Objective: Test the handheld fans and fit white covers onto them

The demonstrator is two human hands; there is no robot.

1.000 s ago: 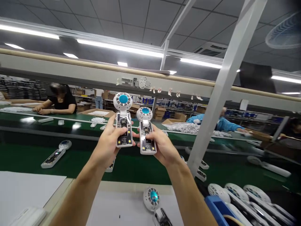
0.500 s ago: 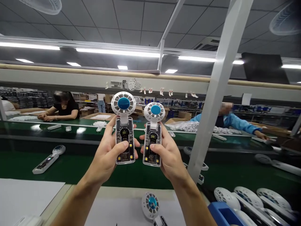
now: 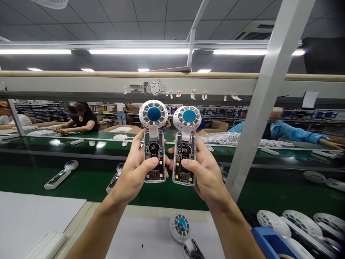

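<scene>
My left hand (image 3: 132, 174) is closed around the see-through handle of a handheld fan (image 3: 153, 114), thumb on its front below a small display. Beside it, my right hand (image 3: 210, 174) grips a matching handheld fan (image 3: 189, 116) the same way, its thumb also on the front. Both fans stand upright, side by side and slightly apart, with white round heads, blue centres and circuit boards showing through the cases. Below them on the white worktop lies another fan (image 3: 180, 227), blue-centred, its handle cut off by the lower picture edge. A tiny dark piece (image 3: 142, 246) lies left of it.
A green conveyor belt (image 3: 91, 183) runs across, carrying fans (image 3: 61, 174). A slanted white post (image 3: 265, 97) stands to the right. At lower right are a blue bin (image 3: 272, 242) and several white fans (image 3: 302, 223). Across the belt, people (image 3: 83, 118) work beside piles of white parts (image 3: 223, 138).
The view has shifted, so the surroundings sit further right. The right-hand fan has come up closer to the left one's height and looks larger. Both hands keep their hold.
</scene>
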